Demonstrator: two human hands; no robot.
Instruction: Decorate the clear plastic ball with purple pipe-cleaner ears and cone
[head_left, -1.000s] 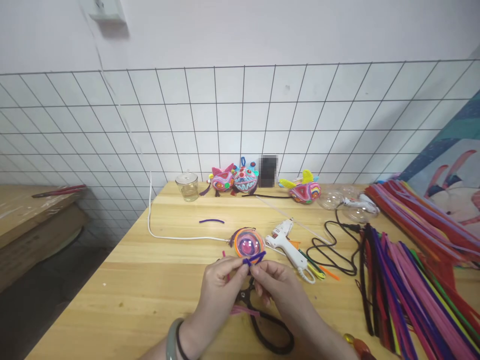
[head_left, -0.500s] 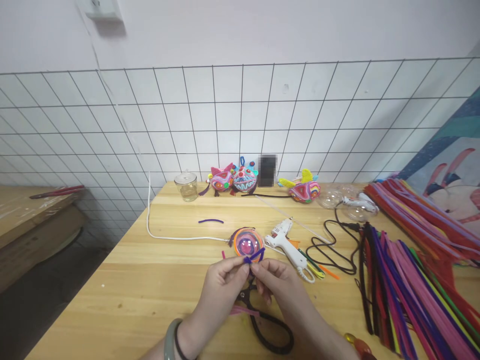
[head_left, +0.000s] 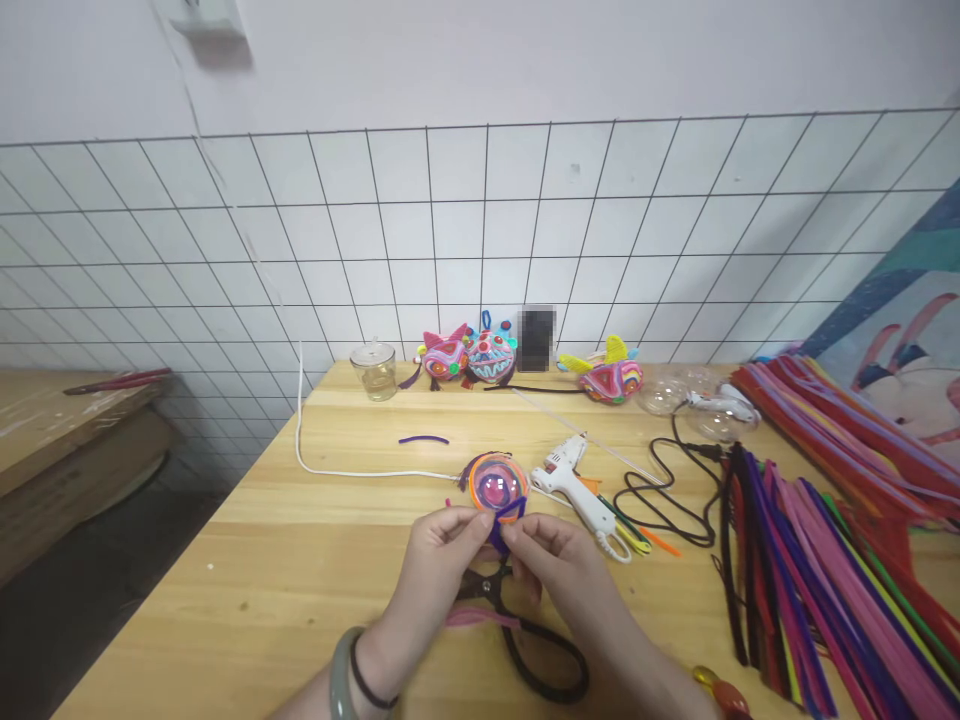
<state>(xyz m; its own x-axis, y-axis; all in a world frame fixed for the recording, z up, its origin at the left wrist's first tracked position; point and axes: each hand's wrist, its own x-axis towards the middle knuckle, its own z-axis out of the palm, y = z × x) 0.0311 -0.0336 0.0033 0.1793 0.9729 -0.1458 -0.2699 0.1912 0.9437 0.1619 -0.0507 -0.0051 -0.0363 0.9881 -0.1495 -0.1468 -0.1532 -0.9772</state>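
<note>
Between my two hands is a purple pipe cleaner bent into a small angular shape. My left hand pinches one side of it with thumb and forefinger. On the other side, the thumb and fingers of my right hand grip it. Just beyond my fingertips lies a clear plastic ball ringed with orange, pink and purple pipe cleaner. Under my hands rest black-handled scissors, partly hidden, with a pink pipe cleaner piece by them.
A white glue gun lies right of the ball, near a coiled black cord. Bundles of coloured pipe cleaners cover the right side. A glass cup and decorated ornaments stand at the back. A short purple piece lies left.
The purple pipe cleaner's bent part has turned between my fingers and now shows a more closed, angular outline. My hands stay in nearly the same place; more of the scissors shows.
</note>
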